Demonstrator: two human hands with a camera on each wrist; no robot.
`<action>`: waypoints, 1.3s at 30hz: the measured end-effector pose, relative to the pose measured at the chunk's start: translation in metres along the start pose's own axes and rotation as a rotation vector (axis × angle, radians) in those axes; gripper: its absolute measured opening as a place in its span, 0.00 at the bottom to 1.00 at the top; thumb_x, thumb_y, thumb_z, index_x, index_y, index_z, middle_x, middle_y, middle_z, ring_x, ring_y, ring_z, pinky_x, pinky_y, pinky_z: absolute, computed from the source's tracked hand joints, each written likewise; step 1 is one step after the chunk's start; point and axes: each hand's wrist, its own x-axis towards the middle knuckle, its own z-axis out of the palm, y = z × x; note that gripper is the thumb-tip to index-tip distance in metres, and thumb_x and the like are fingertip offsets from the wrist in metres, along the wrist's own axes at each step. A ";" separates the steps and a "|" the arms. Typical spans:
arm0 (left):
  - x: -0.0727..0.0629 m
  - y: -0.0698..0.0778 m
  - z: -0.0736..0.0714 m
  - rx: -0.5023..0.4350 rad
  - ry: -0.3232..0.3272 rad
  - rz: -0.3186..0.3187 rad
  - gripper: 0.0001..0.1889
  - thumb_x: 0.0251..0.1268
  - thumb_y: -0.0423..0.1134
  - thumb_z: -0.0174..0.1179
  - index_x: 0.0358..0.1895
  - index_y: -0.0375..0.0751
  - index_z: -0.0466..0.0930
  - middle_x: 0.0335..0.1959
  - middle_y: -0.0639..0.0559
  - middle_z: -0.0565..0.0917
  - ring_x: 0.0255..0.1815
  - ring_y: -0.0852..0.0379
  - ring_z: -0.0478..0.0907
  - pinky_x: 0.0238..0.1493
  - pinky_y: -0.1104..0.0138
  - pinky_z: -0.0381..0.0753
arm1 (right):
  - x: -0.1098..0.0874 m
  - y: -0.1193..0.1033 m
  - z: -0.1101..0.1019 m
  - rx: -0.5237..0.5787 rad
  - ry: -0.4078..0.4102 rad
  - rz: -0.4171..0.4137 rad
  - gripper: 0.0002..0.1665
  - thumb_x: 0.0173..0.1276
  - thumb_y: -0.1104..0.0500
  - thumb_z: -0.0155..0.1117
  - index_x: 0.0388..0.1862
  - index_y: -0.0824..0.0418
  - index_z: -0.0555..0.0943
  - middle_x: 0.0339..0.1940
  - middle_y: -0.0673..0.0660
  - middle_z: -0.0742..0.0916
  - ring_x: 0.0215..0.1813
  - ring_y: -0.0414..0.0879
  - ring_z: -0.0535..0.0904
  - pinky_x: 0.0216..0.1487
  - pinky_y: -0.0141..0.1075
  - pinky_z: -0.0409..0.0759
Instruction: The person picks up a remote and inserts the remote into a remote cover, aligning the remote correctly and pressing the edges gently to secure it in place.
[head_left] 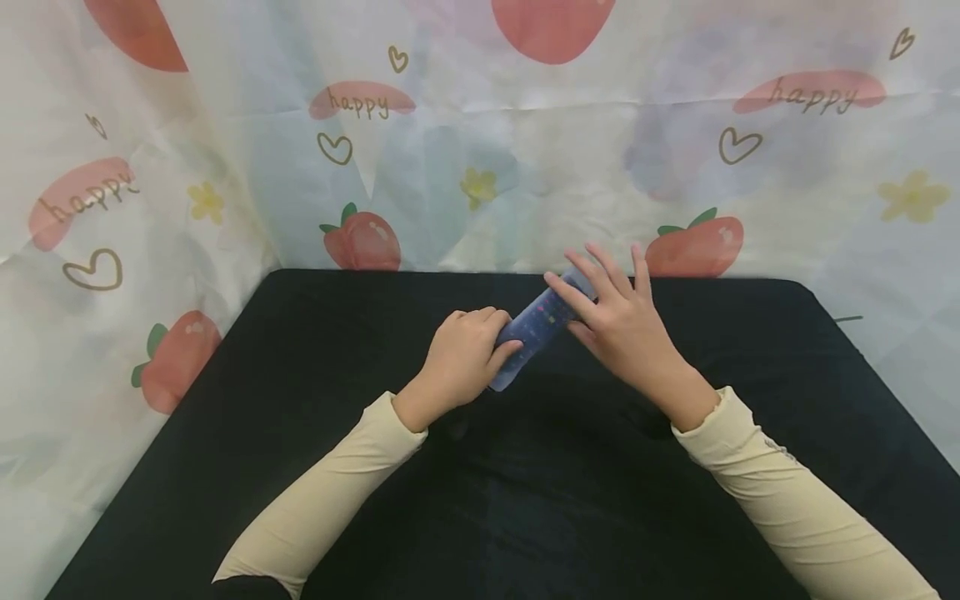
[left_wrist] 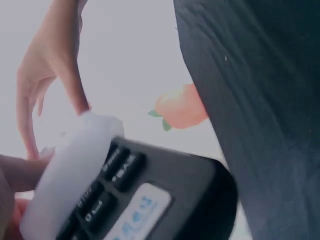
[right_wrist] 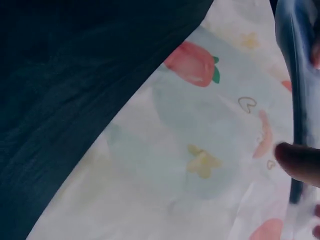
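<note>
My left hand [head_left: 467, 354] grips the lower end of a remote control [head_left: 536, 327] in a translucent bluish cover, thumb across its face. It is held tilted above the black table, far end up to the right. Small coloured buttons show through the cover. In the left wrist view, a black body with buttons [left_wrist: 192, 175] and a white label [left_wrist: 142, 210] shows beside the whitish cover [left_wrist: 75, 175]. My right hand [head_left: 626, 325] is at the remote's far end, fingers spread and mostly straight. In the right wrist view the remote [right_wrist: 298, 110] stands edge-on at the right, a thumb [right_wrist: 300, 164] close beside it.
A black cloth covers the table [head_left: 360, 492]. Behind it and at the sides hangs a pale curtain [head_left: 555, 158] with printed fruit, hearts and lettering. The table's back edge lies just beyond the hands.
</note>
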 end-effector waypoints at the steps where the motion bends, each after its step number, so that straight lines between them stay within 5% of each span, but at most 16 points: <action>1: 0.000 -0.001 0.001 -0.035 0.019 -0.040 0.15 0.64 0.49 0.58 0.42 0.41 0.78 0.32 0.52 0.82 0.31 0.57 0.79 0.40 0.62 0.77 | -0.001 0.000 0.000 -0.005 0.014 0.028 0.45 0.42 0.63 0.80 0.62 0.60 0.73 0.65 0.67 0.72 0.70 0.62 0.60 0.67 0.67 0.47; 5: 0.001 -0.005 0.007 -0.224 0.102 -0.205 0.15 0.63 0.46 0.59 0.42 0.37 0.78 0.31 0.49 0.81 0.28 0.57 0.77 0.32 0.66 0.76 | -0.006 -0.005 0.006 0.019 0.043 0.078 0.38 0.47 0.59 0.77 0.59 0.65 0.75 0.59 0.66 0.77 0.67 0.62 0.66 0.65 0.68 0.53; 8: 0.004 -0.004 0.011 -0.343 0.176 -0.269 0.15 0.63 0.45 0.60 0.42 0.34 0.77 0.29 0.47 0.80 0.26 0.58 0.75 0.27 0.69 0.74 | -0.008 -0.016 0.013 0.061 -0.002 0.072 0.30 0.51 0.52 0.73 0.51 0.66 0.80 0.48 0.63 0.84 0.63 0.61 0.71 0.63 0.68 0.56; 18: 0.011 0.003 0.025 -0.599 0.295 -0.321 0.16 0.63 0.41 0.60 0.43 0.32 0.69 0.32 0.42 0.79 0.27 0.55 0.80 0.24 0.73 0.76 | -0.003 -0.044 0.026 0.073 -0.115 0.134 0.42 0.48 0.37 0.70 0.50 0.70 0.79 0.39 0.62 0.87 0.49 0.55 0.80 0.61 0.62 0.65; 22: 0.009 0.003 0.026 -0.650 0.298 -0.309 0.20 0.62 0.41 0.61 0.50 0.31 0.68 0.38 0.40 0.79 0.33 0.53 0.81 0.30 0.70 0.80 | -0.002 -0.044 0.025 0.104 -0.134 0.143 0.44 0.45 0.42 0.74 0.54 0.71 0.75 0.38 0.62 0.87 0.43 0.54 0.82 0.58 0.59 0.70; 25: 0.005 0.000 0.022 -0.652 0.268 -0.274 0.21 0.64 0.41 0.60 0.53 0.31 0.70 0.40 0.41 0.81 0.37 0.53 0.82 0.36 0.67 0.82 | -0.004 -0.042 0.024 0.176 -0.154 0.175 0.41 0.46 0.52 0.72 0.58 0.70 0.71 0.38 0.62 0.84 0.32 0.50 0.81 0.45 0.47 0.79; 28: -0.003 -0.005 0.017 -0.550 0.229 -0.232 0.16 0.65 0.43 0.58 0.48 0.33 0.76 0.36 0.44 0.84 0.34 0.54 0.82 0.36 0.65 0.81 | -0.007 -0.037 0.022 0.236 -0.170 0.198 0.41 0.45 0.58 0.68 0.60 0.69 0.68 0.40 0.62 0.80 0.27 0.46 0.75 0.28 0.36 0.76; 30: -0.008 -0.010 0.013 -0.389 0.236 -0.169 0.13 0.65 0.44 0.58 0.38 0.36 0.79 0.28 0.47 0.84 0.27 0.56 0.79 0.32 0.66 0.78 | -0.008 -0.033 0.020 0.248 -0.175 0.197 0.41 0.45 0.61 0.67 0.61 0.68 0.66 0.41 0.62 0.77 0.26 0.45 0.74 0.23 0.33 0.73; 32: -0.013 -0.015 0.009 -0.184 0.286 -0.052 0.12 0.62 0.44 0.60 0.27 0.39 0.79 0.19 0.51 0.80 0.20 0.58 0.75 0.27 0.67 0.74 | -0.009 -0.029 0.018 0.232 -0.171 0.179 0.42 0.45 0.62 0.67 0.62 0.68 0.66 0.42 0.62 0.77 0.28 0.46 0.74 0.23 0.33 0.73; 35: -0.016 -0.019 0.003 0.116 0.439 0.205 0.15 0.55 0.43 0.66 0.18 0.41 0.74 0.13 0.52 0.74 0.16 0.58 0.70 0.25 0.67 0.71 | -0.010 -0.023 0.014 0.208 -0.168 0.145 0.42 0.46 0.62 0.67 0.63 0.67 0.66 0.42 0.62 0.76 0.30 0.46 0.74 0.23 0.34 0.73; 37: -0.015 -0.021 0.000 0.274 0.518 0.349 0.13 0.52 0.44 0.68 0.23 0.41 0.75 0.19 0.51 0.76 0.22 0.56 0.73 0.32 0.67 0.74 | -0.010 -0.020 0.013 0.204 -0.166 0.119 0.42 0.46 0.62 0.67 0.63 0.67 0.66 0.41 0.62 0.76 0.29 0.46 0.73 0.22 0.34 0.73; 39: -0.012 -0.022 -0.003 0.382 0.537 0.419 0.15 0.51 0.47 0.69 0.34 0.41 0.77 0.31 0.49 0.80 0.35 0.54 0.76 0.44 0.64 0.75 | -0.010 -0.018 0.012 0.212 -0.162 0.085 0.42 0.46 0.62 0.66 0.63 0.68 0.66 0.41 0.62 0.76 0.28 0.45 0.72 0.22 0.33 0.71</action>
